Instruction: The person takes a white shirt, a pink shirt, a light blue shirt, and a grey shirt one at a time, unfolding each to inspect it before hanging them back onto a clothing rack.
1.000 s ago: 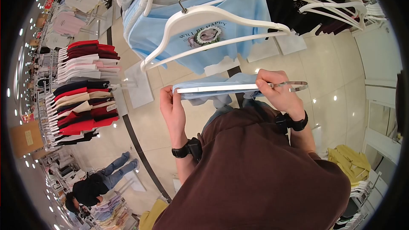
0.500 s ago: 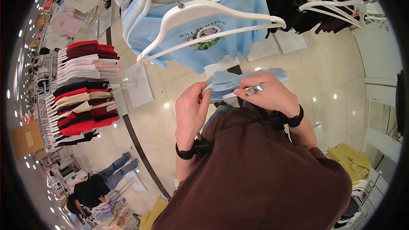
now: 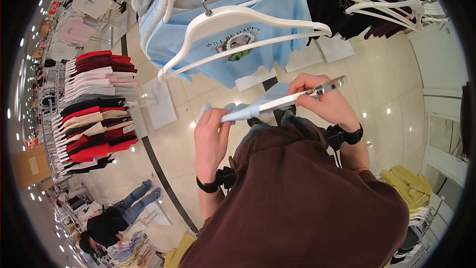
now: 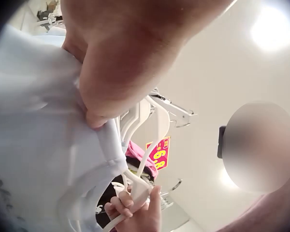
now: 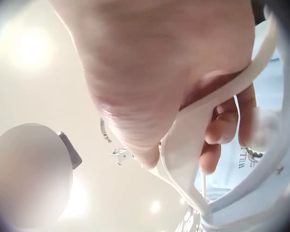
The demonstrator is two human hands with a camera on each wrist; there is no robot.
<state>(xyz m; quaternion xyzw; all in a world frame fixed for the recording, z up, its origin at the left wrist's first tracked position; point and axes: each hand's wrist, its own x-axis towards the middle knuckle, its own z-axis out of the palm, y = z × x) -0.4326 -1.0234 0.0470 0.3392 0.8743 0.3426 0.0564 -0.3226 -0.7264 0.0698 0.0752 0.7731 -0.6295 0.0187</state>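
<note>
In the head view my left hand (image 3: 212, 136) pinches the edge of a light blue T-shirt (image 3: 243, 112) between thumb and fingers. My right hand (image 3: 325, 101) grips a white hanger (image 3: 277, 102) near its metal hook (image 3: 331, 85), which points up to the right. One end of the hanger runs into the shirt. From the left wrist, the shirt's neckline (image 4: 82, 193) shows around the hanger's arm. In the right wrist view, my fingers curl around the hanger's middle (image 5: 186, 145), and the shirt fabric lies beyond it.
Ahead hangs an empty white hanger (image 3: 238, 16) in front of a blue printed shirt (image 3: 213, 62) on a rack. More white hangers (image 3: 379, 0) are at upper right. Clothes racks (image 3: 101, 109) line the left side, and a person (image 3: 114, 218) stands at lower left.
My hands first drew together, the hook turning toward my body, then parted again. The hanger now slants up to the right, with its right part bare of the shirt.
</note>
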